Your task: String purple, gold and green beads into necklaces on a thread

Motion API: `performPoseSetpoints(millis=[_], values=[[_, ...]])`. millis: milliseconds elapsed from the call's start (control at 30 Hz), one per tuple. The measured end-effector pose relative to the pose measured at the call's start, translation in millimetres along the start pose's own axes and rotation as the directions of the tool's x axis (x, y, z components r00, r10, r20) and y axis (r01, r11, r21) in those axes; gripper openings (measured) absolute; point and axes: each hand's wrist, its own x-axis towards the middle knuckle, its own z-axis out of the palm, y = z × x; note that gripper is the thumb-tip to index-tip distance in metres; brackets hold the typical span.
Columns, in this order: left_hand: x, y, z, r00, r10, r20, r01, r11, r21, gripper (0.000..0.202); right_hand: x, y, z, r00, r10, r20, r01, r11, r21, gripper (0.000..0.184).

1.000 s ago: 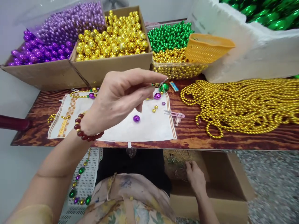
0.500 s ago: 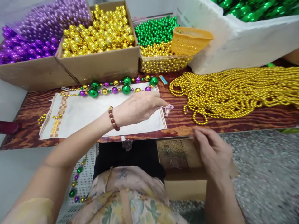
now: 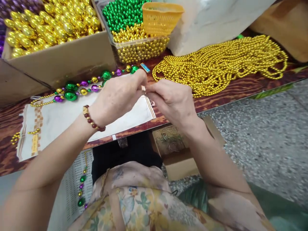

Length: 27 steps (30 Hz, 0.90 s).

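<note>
My left hand [image 3: 122, 96], with a beaded bracelet [image 3: 90, 120] on its wrist, is closed in a pinch above the right part of a white cloth [image 3: 115, 122]. My right hand [image 3: 175, 101] pinches right beside it, and the fingertips of both hands meet. Something small and shiny shows between the fingers, too small to name. Behind my left hand, a necklace of green, purple and gold beads [image 3: 70, 95] lies along the cloth, partly hidden. A small pinkish item [image 3: 152, 103] rests by the cloth's right edge, mostly covered by my right hand.
Gold bead strands [image 3: 216, 67] are heaped at the right of the table. Behind stand a cardboard box [image 3: 72, 57] of gold beads, a clear tub [image 3: 141, 51] with an orange basket [image 3: 161, 19], and a white foam box [image 3: 204, 25]. A small blue packet [image 3: 145, 67] lies near the tub.
My right hand has come up from the table's front edge to meet my left hand. The pink item at my left fingertips is now mostly hidden. The view has shifted right.
</note>
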Motion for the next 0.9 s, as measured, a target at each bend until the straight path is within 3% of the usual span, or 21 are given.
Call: performPoseSetpoints(millis=[67,133,167,200,233,300,400,467,500,567,633,700,733,833,900], values=[[-10,-10,1.0,0.981,-0.001,-0.193,0.015,0.997,0.072,0.020,7,9,0,0.998,0.040,-0.054,-0.037,0.998,0.058,0.013],[-29,-31,4.6,0.899,-0.032,-0.437,0.084,0.992,0.099,0.017,18,21,3,0.983,0.109,-0.148,-0.083,0.981,0.176,0.010],[-42,-44,8.5,0.850,-0.068,-0.522,0.135,0.987,0.092,0.015,24,26,4,0.971,0.150,-0.188,-0.101,0.964,0.247,0.009],[-56,-59,14.1,0.830,-0.105,-0.547,0.184,0.979,0.092,0.015,31,31,6,0.958,0.190,-0.213,-0.115,0.940,0.320,0.009],[-71,-73,21.5,0.870,-0.139,-0.474,0.219,0.968,0.118,0.015,39,34,7,0.949,0.227,-0.218,-0.128,0.912,0.391,0.009],[-97,-100,40.5,0.956,-0.203,-0.213,0.248,0.946,0.211,0.023,55,37,8,0.938,0.284,-0.197,-0.146,0.842,0.519,0.011],[-119,-123,70.1,0.960,-0.277,0.031,0.250,0.905,0.346,0.034,77,28,6,0.930,0.337,-0.146,-0.165,0.739,0.653,0.019],[-122,-128,81.2,0.952,-0.301,0.055,0.265,0.902,0.341,0.030,89,20,2,0.931,0.347,-0.117,-0.174,0.700,0.692,0.021],[-121,-129,82.7,0.949,-0.314,0.018,0.296,0.911,0.287,0.028,94,15,-1,0.933,0.345,-0.105,-0.179,0.695,0.697,0.020],[-119,-127,77.3,0.901,-0.395,-0.181,0.406,0.914,0.028,0.027,102,8,-8,0.936,0.336,-0.107,-0.176,0.707,0.685,0.015],[-120,-125,63.2,0.748,-0.537,-0.392,0.453,0.843,-0.290,0.026,109,3,-15,0.938,0.321,-0.128,-0.158,0.728,0.667,0.009],[-127,-119,45.0,0.593,-0.646,-0.481,0.419,0.757,-0.501,0.020,114,-2,-22,0.942,0.298,-0.154,-0.127,0.742,0.658,0.005],[-131,-115,36.2,0.557,-0.676,-0.483,0.399,0.728,-0.558,0.019,117,-5,-25,0.944,0.285,-0.166,-0.110,0.746,0.657,0.004],[-145,-94,19.5,0.544,-0.728,-0.417,0.326,0.642,-0.694,0.018,125,-18,-31,0.950,0.252,-0.184,-0.069,0.745,0.664,0.006],[-149,-74,21.4,0.610,-0.727,-0.314,0.313,0.585,-0.748,0.015,130,-29,-32,0.959,0.232,-0.166,-0.056,0.723,0.689,0.009]])
